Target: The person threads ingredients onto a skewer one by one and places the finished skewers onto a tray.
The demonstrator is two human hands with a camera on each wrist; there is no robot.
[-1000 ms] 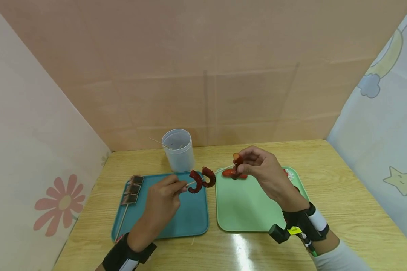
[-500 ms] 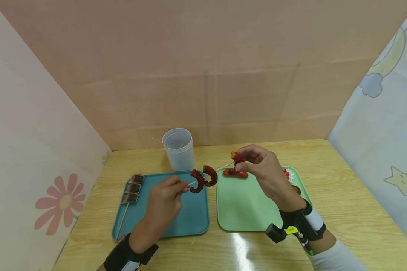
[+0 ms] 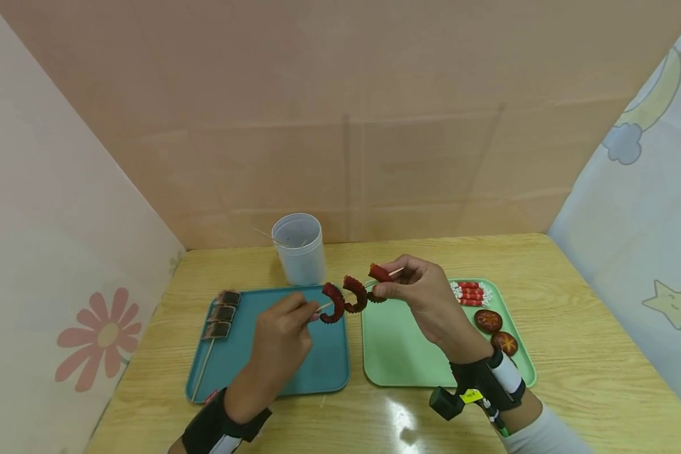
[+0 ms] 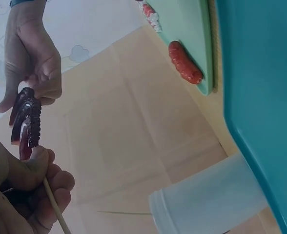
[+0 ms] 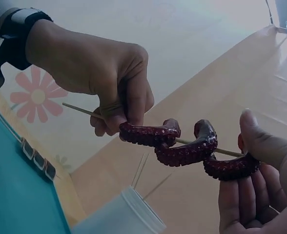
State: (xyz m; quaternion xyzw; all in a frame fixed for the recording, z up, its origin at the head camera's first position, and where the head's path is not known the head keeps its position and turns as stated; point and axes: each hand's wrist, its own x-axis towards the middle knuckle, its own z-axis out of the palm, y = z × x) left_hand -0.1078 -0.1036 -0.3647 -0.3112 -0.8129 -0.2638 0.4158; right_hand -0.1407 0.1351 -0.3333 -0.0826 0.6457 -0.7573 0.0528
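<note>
My left hand (image 3: pixel 280 334) pinches a thin wooden skewer (image 5: pixel 77 109) near its lower end, above the blue tray. Two dark red, curled octopus tentacle pieces (image 5: pixel 187 152) are threaded on it just beyond my fingers. My right hand (image 3: pixel 422 296) holds a third tentacle piece (image 3: pixel 379 272) between thumb and fingers, toward the far end. In the head view, the skewer's tip (image 3: pixel 396 272) sticks out past this third piece. The right wrist view shows all three pieces in a row along the stick, the third partly covered by my right thumb.
On the blue tray (image 3: pixel 318 372) lies a skewer of dark squares (image 3: pixel 221 315). The green tray (image 3: pixel 400 353) bears red-and-white rolls (image 3: pixel 471 294), mushrooms (image 3: pixel 488 320) and a red sausage (image 4: pixel 185 63). Behind the blue tray stands a translucent cup (image 3: pixel 303 265) with sticks.
My right hand has moved left toward my left hand, sliding the third tentacle piece down the skewer. The tip now shows beyond it. The rolls and mushrooms have come into fuller view.
</note>
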